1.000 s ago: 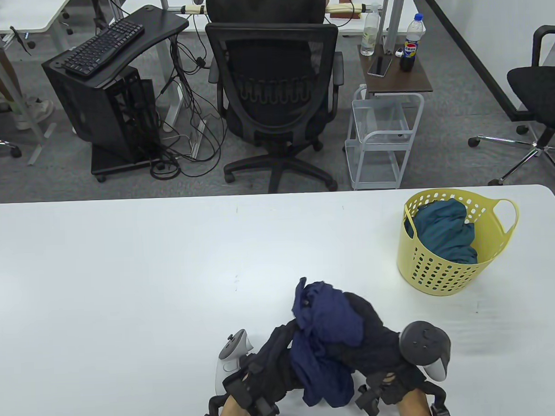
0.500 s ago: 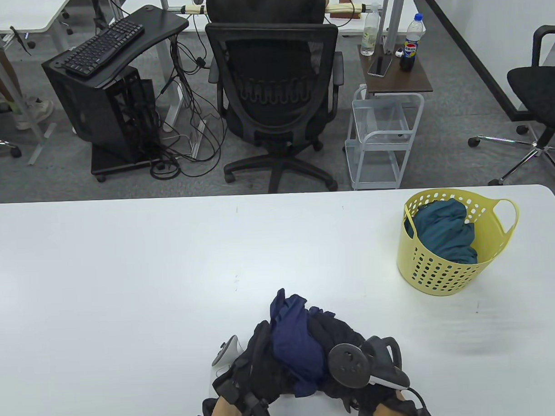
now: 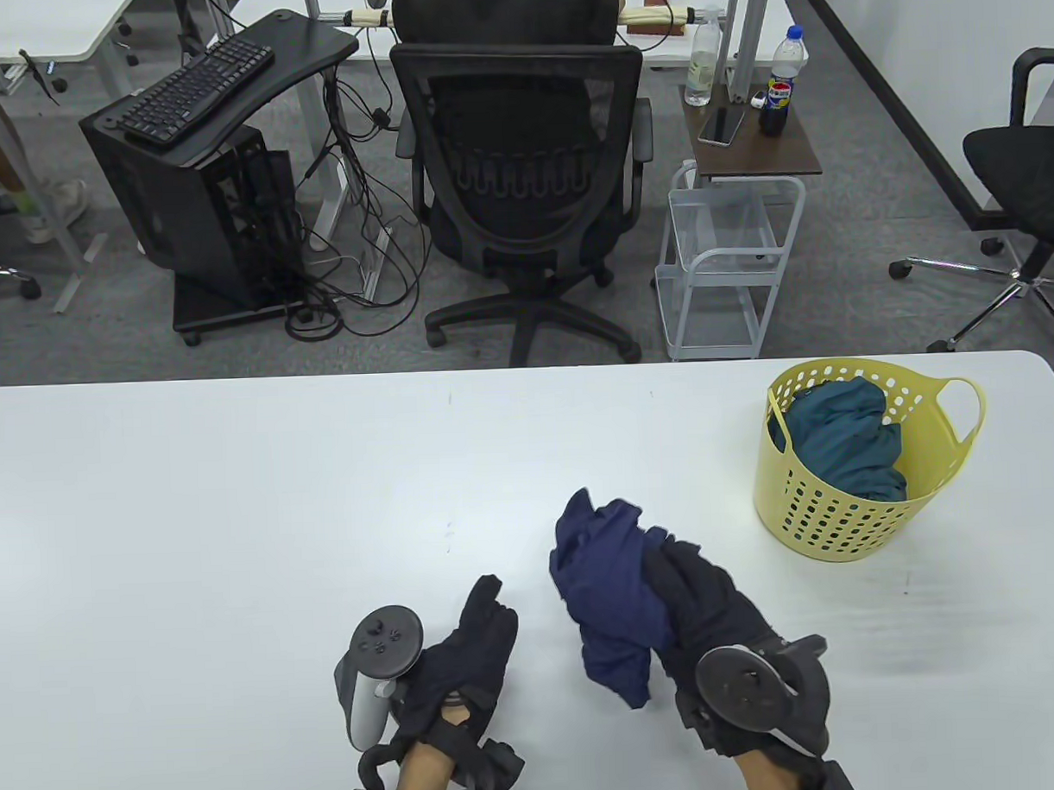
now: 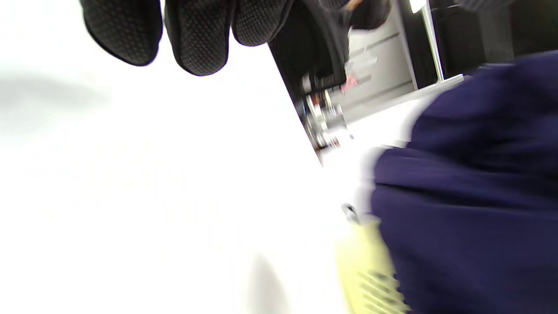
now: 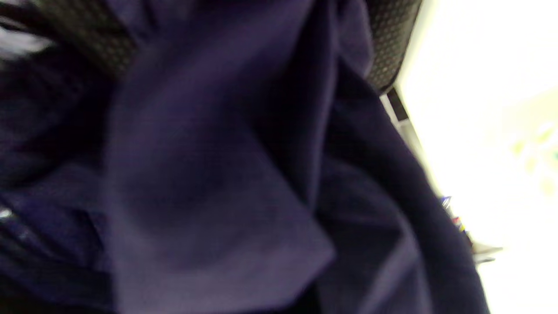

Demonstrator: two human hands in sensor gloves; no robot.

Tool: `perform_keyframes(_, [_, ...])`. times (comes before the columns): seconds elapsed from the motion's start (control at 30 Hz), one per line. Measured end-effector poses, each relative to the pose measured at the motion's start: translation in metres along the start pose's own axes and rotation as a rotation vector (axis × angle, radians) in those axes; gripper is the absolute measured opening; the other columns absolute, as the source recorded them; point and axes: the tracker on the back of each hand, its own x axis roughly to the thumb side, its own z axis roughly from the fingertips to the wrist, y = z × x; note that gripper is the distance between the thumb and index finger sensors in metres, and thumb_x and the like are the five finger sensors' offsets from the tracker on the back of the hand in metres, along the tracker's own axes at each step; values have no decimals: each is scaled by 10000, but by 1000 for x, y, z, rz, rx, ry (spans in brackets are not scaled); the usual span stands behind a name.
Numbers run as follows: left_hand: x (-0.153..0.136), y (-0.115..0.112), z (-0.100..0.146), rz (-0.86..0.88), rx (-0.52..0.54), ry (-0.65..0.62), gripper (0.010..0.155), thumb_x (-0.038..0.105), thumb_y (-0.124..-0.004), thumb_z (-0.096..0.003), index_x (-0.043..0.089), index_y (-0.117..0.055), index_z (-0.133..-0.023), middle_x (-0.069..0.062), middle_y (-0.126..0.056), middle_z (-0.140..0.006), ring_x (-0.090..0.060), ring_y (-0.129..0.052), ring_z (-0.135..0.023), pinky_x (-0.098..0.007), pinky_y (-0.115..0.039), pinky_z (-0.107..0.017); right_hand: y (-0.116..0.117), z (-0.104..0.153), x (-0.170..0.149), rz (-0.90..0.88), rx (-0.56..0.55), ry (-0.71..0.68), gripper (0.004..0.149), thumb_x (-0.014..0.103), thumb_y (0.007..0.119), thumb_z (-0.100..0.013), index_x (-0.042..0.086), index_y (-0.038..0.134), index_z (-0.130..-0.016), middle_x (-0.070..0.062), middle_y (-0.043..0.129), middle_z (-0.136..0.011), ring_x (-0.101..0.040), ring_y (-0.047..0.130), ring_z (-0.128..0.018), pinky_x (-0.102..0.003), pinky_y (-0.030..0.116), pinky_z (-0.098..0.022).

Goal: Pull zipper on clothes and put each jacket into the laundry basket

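Your right hand (image 3: 703, 600) has its grip curled round the bunched navy-blue fabric jacket (image 3: 607, 595), held up on the near left side of the yellow perforated plastic laundry basket (image 3: 842, 509). Gather the loose hanging folds before you carry it, and clear the basket's rim so nothing snags. Your left hand (image 3: 467, 643), farther left of the basket, lies flat and empty, fingers straight, over the white counter (image 3: 237, 509).
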Motion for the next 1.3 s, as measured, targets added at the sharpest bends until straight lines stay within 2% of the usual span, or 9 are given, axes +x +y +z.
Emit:
perform_keyframes(0.23, [5, 14, -1, -341, 216, 14, 769, 691, -604, -408, 322, -466, -1069, -122, -621, -1116, -455, -780, -908, -628, -686, -574, -75, -66, -49, 86, -202, 208, 797, 295, 902, -510, 533, 344, -1027, 27, 524, -1125, -352, 762, -901, -471, 755, -625])
perform_keyframes(0.37, [3, 11, -7, -412, 214, 46, 762, 695, -600, -407, 339, -467, -1068, -101, -630, -1119, -437, -788, -915, -622, -688, -582, -83, -116, -102, 253, -196, 434, 807, 299, 864, -552, 529, 253, -1026, 26, 406, -1146, -347, 667, -965, -465, 711, -674])
perform_keyframes(0.53, [-3, 10, -11, -384, 181, 77, 762, 687, -610, -406, 333, -473, -1067, -110, -625, -1120, -450, -781, -914, -632, -681, -580, -20, -137, -177, 374, 287, 686, 959, 512, 887, -429, 365, 199, -1080, 7, 33, -1162, -433, 210, -1070, -620, 369, -770])
perform_keyframes(0.6, [-3, 13, -12, -383, 186, 80, 760, 685, -611, -406, 335, -473, -1067, -112, -621, -1122, -451, -776, -917, -632, -678, -581, 5, -122, -197, 335, 555, 717, 694, 633, 652, -489, 361, 464, -1099, 96, 98, -1205, -382, 55, -1079, -646, 213, -756])
perform_keyframes(0.67, [-3, 15, -11, -394, 198, 83, 761, 685, -610, -407, 333, -471, -1068, -111, -619, -1122, -451, -774, -918, -632, -677, -583, 15, -110, -205, 221, 469, 720, 613, 656, 512, -502, 389, 639, -1039, 81, 425, -1225, -347, 231, -1118, -622, 139, -721])
perform_keyframes(0.77, [-3, 14, -11, -429, 209, 81, 758, 681, -614, -406, 333, -479, -1066, -114, -623, -1119, -453, -776, -914, -631, -679, -581, 12, -107, -201, 174, 300, 695, 632, 634, 610, -482, 287, 813, -970, -9, 617, -1177, -376, 385, -1108, -643, 173, -721])
perform_keyframes(0.97, [6, 11, -10, -528, 219, 45, 755, 681, -614, -405, 342, -477, -1065, -106, -624, -1122, -447, -775, -919, -622, -683, -584, -17, -102, -154, 273, 180, 522, 664, 642, 643, -482, 356, 556, -1076, 30, 496, -1215, -423, 357, -1102, -692, 253, -717])
perform_keyframes(1.17, [17, 4, -8, -607, 214, -1, 748, 685, -614, -402, 367, -477, -1066, -84, -626, -1132, -430, -764, -942, -615, -675, -604, -23, -77, -71, 187, 218, 298, 735, 707, 615, -470, 403, 424, -1112, 16, 427, -1246, -452, 295, -1108, -721, 292, -713])
perform_keyframes(1.3, [15, 3, -15, -706, 222, 8, 739, 699, -605, -394, 407, -477, -1061, -26, -628, -1143, -399, -750, -969, -599, -674, -623, 9, -37, -22, 71, 376, 190, 784, 754, 586, -458, 426, 327, -1121, 11, 323, -1262, -451, 270, -1113, -724, 327, -719])
